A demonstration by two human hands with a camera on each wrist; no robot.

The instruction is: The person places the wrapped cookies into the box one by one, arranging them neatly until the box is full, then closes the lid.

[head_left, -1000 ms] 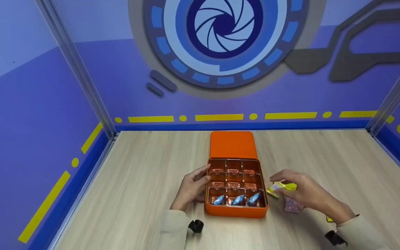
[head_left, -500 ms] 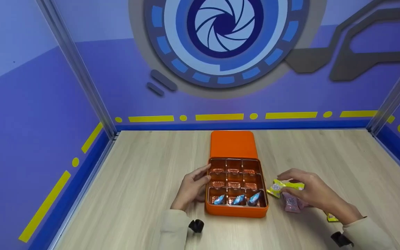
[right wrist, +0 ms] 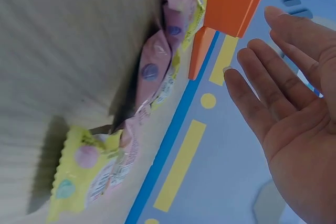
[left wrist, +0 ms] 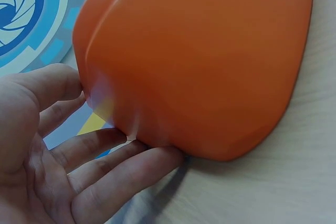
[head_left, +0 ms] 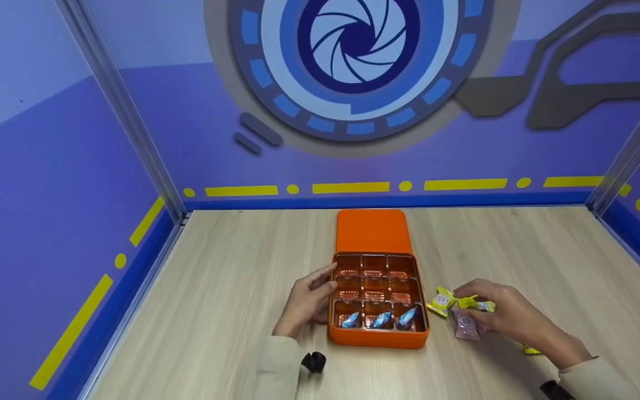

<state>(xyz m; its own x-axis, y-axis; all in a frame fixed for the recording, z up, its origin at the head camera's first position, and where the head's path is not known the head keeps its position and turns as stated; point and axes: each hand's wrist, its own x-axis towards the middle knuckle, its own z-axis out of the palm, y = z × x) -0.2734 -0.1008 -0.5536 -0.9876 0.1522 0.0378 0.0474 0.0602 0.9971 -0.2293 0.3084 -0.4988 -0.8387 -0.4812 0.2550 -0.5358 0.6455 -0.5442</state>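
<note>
An orange box [head_left: 378,338] with a divided tray stands on the table, and blue-wrapped candies [head_left: 382,320] lie in its three front compartments. My left hand [head_left: 304,303] touches the box's left side, fingertips resting along the wall and thumb at the rim. To the box's right, my right hand [head_left: 506,311] hovers close over wrapped candies, fingers extended and nothing between them in the right wrist view. Nearest the box lies a yellow candy [head_left: 441,301]; another yellow candy [head_left: 468,301] and a pink candy [head_left: 467,328] are partly hidden by the right hand.
Behind the box lies its flat orange lid [head_left: 373,230]. One more yellow candy [head_left: 531,350] shows under the right forearm. Printed blue-purple walls [head_left: 409,161] close off the wooden table [head_left: 231,266] at the back and sides.
My right hand has drawn back to the right, away from the yellow candy by the box, uncovering more of the yellow and pink candies. The left hand and box have stayed put.
</note>
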